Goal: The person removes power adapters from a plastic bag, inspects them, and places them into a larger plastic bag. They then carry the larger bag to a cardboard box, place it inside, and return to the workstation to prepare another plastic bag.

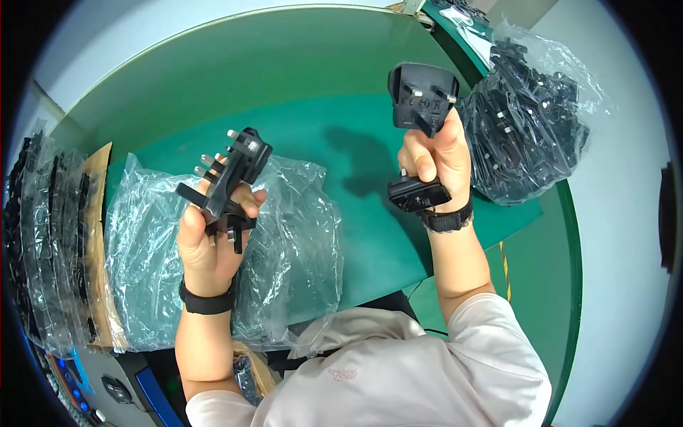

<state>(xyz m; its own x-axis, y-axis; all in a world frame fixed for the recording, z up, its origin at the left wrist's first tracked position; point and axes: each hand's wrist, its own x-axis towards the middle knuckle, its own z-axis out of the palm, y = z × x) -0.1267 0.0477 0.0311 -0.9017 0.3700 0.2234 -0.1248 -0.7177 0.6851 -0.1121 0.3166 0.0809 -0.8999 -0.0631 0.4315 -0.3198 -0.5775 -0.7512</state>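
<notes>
L hand: the L hand (203, 249) is gripping a cluster of blk plugs (225, 188) btwn thumb & fingers, raised above the bag; pins are pointing sev. ways – exact count can't tell.
R hand: the R hand (441, 153) is pinching the upper plug (424, 89) w/ thumb & fingers, its pin face turning to the cam; lower plug (418, 194) is sitting by the curled fingers, nr the wrist.
Clear bag: a clear bag (302, 213) is lying crumpled on the green table (380, 256), under & beside the L hand.
Full bag: a bag of blk plugs (523, 132) is standing just R of the R hand.
L edge: wrapped blk pcs (53, 235) are standing in rows next to cardboard (98, 249).
Wrists: both are wearing blk bands (208, 300).
</notes>
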